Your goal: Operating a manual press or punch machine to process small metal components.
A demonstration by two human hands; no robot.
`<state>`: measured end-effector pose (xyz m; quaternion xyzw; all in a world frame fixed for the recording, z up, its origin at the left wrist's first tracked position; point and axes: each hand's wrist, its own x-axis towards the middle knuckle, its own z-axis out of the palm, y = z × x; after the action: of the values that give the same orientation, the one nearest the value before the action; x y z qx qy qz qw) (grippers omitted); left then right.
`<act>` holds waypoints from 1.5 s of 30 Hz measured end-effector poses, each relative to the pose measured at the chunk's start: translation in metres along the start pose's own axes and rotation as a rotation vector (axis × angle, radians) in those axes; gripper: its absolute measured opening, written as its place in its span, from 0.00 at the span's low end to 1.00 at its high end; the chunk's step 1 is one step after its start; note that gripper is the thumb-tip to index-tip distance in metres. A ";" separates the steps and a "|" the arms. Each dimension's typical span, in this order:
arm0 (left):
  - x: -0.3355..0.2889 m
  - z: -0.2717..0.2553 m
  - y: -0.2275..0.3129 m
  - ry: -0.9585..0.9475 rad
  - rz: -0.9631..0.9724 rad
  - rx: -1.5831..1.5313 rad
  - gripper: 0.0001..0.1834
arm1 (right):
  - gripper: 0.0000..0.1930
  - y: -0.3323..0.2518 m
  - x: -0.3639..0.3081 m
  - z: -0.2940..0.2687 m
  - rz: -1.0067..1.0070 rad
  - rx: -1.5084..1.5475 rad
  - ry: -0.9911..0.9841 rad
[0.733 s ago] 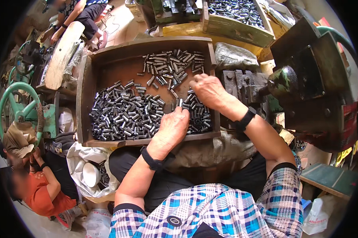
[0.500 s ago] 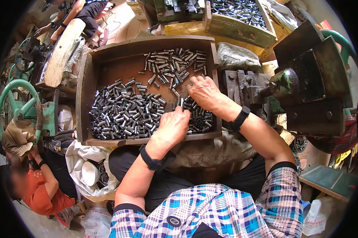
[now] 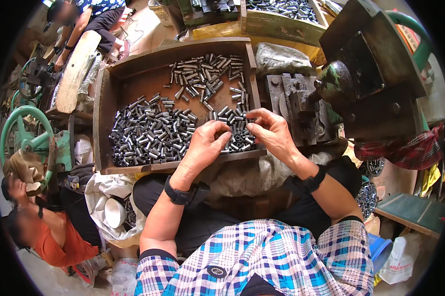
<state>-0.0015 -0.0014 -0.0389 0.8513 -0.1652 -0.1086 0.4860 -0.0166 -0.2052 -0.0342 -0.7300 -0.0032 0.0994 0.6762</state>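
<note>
A large brown metal tray (image 3: 100, 138) holds many short shiny metal tubes: a dense pile (image 3: 155, 133) at its near left, a looser heap (image 3: 202, 74) at its far side. My left hand (image 3: 206, 143) is over the tray's near edge, fingers curled and thumb pressed toward the index finger; whatever it pinches is hidden. To its right, my right hand (image 3: 273, 132) hovers by the tray's near right corner. Its thumb and index finger are apart, with no tube visible between them. Beneath both hands lie more metal tubes (image 3: 239, 138).
A dark, greasy press (image 3: 350, 79) with a metal die block (image 3: 294, 106) stands to the right of the tray. A wooden box (image 3: 281, 22) of tubes is beyond. At left are a green handwheel (image 3: 27, 133), a white sack (image 3: 101, 197) with a bowl, and co-workers (image 3: 59, 241).
My right hand has drawn back toward me from the tubes and its fingers have opened. My left hand has lifted slightly and turned. The view has shifted a little.
</note>
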 end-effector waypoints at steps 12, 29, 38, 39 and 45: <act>-0.057 0.016 0.035 0.054 -0.388 -0.985 0.09 | 0.06 -0.011 -0.065 0.022 0.073 0.469 0.090; -0.088 0.026 0.054 0.025 -0.038 -0.275 0.11 | 0.05 -0.029 -0.101 0.033 -0.017 0.355 0.164; -0.099 0.019 0.053 0.026 -0.262 -0.671 0.07 | 0.06 -0.023 -0.114 0.026 0.150 0.388 0.081; -0.099 0.019 0.053 0.047 -0.291 -0.805 0.07 | 0.06 -0.024 -0.116 0.027 0.153 0.382 0.079; -0.101 0.023 0.056 0.040 -0.406 -1.101 0.08 | 0.06 -0.027 -0.121 0.034 0.119 0.382 0.129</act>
<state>-0.1124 -0.0070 0.0006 0.4900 0.0909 -0.2531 0.8292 -0.1365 -0.1863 0.0069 -0.5922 0.1024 0.0909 0.7941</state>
